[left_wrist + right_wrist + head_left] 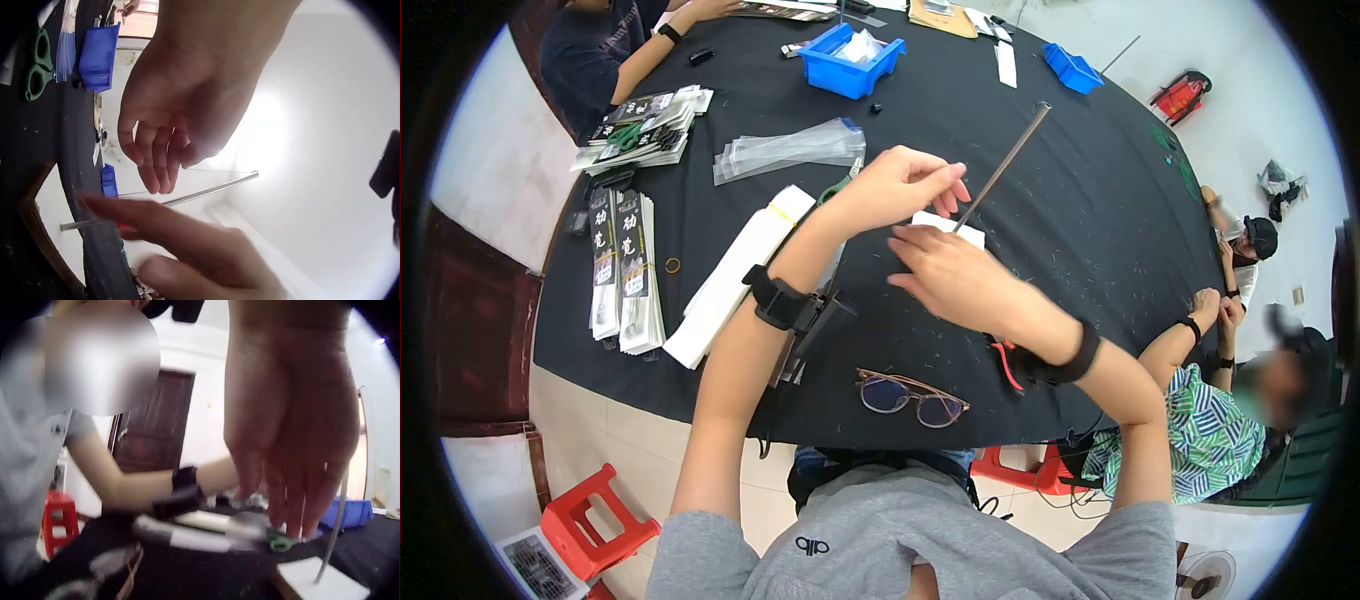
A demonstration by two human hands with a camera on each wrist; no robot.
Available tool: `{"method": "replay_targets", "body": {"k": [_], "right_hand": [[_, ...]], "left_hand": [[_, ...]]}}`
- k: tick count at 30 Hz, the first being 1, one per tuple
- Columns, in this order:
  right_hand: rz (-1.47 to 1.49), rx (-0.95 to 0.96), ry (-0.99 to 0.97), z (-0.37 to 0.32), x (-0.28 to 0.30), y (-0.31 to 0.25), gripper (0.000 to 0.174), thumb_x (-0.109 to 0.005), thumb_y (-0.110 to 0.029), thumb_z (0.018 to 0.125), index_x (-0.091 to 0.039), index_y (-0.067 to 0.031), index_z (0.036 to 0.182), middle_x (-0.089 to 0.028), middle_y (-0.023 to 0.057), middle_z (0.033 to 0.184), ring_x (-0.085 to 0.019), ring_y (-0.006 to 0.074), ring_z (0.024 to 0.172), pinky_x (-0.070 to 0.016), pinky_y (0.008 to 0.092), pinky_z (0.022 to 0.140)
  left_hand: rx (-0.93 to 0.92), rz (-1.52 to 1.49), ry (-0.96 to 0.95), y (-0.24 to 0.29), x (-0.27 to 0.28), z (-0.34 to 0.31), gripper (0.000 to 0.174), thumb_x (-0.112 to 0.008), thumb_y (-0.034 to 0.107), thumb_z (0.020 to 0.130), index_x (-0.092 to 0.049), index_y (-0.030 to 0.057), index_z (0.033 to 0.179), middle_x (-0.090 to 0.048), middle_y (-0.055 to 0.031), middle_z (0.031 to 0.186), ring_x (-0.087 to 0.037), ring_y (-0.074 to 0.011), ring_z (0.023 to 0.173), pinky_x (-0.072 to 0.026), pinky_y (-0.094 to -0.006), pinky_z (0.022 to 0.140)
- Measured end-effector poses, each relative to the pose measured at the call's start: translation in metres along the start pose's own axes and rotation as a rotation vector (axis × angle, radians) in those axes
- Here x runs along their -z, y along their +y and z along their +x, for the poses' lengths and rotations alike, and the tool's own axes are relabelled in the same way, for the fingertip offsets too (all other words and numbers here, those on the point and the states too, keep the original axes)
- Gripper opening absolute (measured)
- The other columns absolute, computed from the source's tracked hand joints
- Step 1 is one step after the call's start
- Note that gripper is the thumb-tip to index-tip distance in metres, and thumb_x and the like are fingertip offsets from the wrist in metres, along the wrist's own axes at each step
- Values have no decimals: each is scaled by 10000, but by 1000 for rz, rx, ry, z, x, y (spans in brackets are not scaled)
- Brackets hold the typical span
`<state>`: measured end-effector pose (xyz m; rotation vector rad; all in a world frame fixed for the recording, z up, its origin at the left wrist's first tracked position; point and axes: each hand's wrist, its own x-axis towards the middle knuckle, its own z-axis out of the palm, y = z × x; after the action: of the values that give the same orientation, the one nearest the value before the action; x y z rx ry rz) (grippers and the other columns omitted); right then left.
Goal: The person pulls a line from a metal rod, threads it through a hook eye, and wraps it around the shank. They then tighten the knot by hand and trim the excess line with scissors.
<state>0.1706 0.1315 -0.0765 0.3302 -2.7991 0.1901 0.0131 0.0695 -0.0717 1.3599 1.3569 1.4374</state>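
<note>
A thin metal rod (pixel 1005 165) (pixel 212 190) (pixel 335 534) rises from a white-topped block (pixel 972 236) (pixel 57 206) (pixel 322 582) on the black cloth. Beside the rod, my left hand (pixel 900 187) (pixel 194 94) hangs above the block with loosely bent fingers and nothing visible in them. My right hand (pixel 960 280) (pixel 200 247) (pixel 290 419) is nearer my body, its fingers extended and empty. In the head view it overlaps the block's near edge; the right wrist view shows the fingers above and beside the block, apart from the rod.
Left of my hands lie white strips (pixel 740 275), clear plastic sleeves (pixel 785 152), green-handled scissors (pixel 39 65) and printed packets (pixel 638 260). Glasses (pixel 912 398) and red-handled pliers (pixel 1007 366) lie near me. A blue bin (pixel 850 75) stands farther back. Other people sit around the table.
</note>
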Motion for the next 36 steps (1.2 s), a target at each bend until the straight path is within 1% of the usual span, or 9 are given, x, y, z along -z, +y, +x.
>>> {"method": "replay_targets", "body": {"k": [1,3,8,10,12,18,23,29,36], "right_hand": [[3,5,1,7,-16,-4,367,-634,-287,855,-619,66,954,-625,182,888,-626,332,917,-487,412,825],[120,-166,36,22,-41,-14,407,-607,-225,885,-545,76,1152,-577,233,1140,-557,368,1076,-442,420,925],[63,-231,-24,57,-71,-31,463,-607,-138,821,-500,103,1202,-538,265,1209,-521,382,1146,-408,434,987],[58,-175,144,57,-95,-30,509,-602,-144,818,-476,99,1247,-533,278,1211,-512,388,1162,-401,438,994],[112,-203,116,55,-93,-32,526,-585,-129,825,-453,97,1280,-540,274,1210,-512,390,1166,-405,434,994],[153,-248,192,56,-89,-31,472,-576,-113,845,-481,71,1269,-601,223,1046,-580,370,1005,-447,440,874],[-11,-204,257,58,-76,-30,218,-589,-105,836,-607,24,1011,-622,157,831,-610,338,862,-457,443,767],[28,-166,270,51,-73,-21,149,-630,-109,809,-634,22,878,-634,150,775,-629,335,735,-489,430,652],[404,-246,129,20,-40,-15,284,-603,-58,802,-596,48,1065,-644,209,803,-638,378,720,-510,437,696]], "left_hand": [[14,19,-4,0,-3,1,341,-520,290,974,-691,1,912,-650,-36,746,-604,-86,749,-475,-242,702],[-9,32,-8,0,-7,0,311,-547,254,962,-684,-18,900,-642,-33,719,-599,-90,728,-480,-250,697],[-36,69,4,4,-11,-1,313,-556,238,945,-686,-37,871,-675,-80,739,-640,-125,712,-518,-270,701],[-22,77,-24,3,-11,-1,312,-543,248,959,-681,-25,899,-649,-45,727,-604,-101,731,-481,-259,707],[-23,65,-12,8,-10,-4,312,-544,247,956,-684,-26,900,-650,-48,725,-603,-100,731,-481,-260,712],[-9,119,5,8,-10,-4,320,-546,259,953,-687,-23,895,-649,-46,718,-596,-100,725,-477,-268,711],[-41,148,32,11,-9,-5,316,-554,234,934,-693,-40,863,-688,-109,743,-658,-151,703,-528,-293,693],[-28,160,46,11,-10,-5,311,-559,233,931,-691,-40,865,-676,-101,720,-644,-150,692,-518,-291,695],[22,144,46,10,-9,-3,310,-557,242,945,-681,-34,878,-646,-51,717,-595,-94,699,-473,-241,660]]}}
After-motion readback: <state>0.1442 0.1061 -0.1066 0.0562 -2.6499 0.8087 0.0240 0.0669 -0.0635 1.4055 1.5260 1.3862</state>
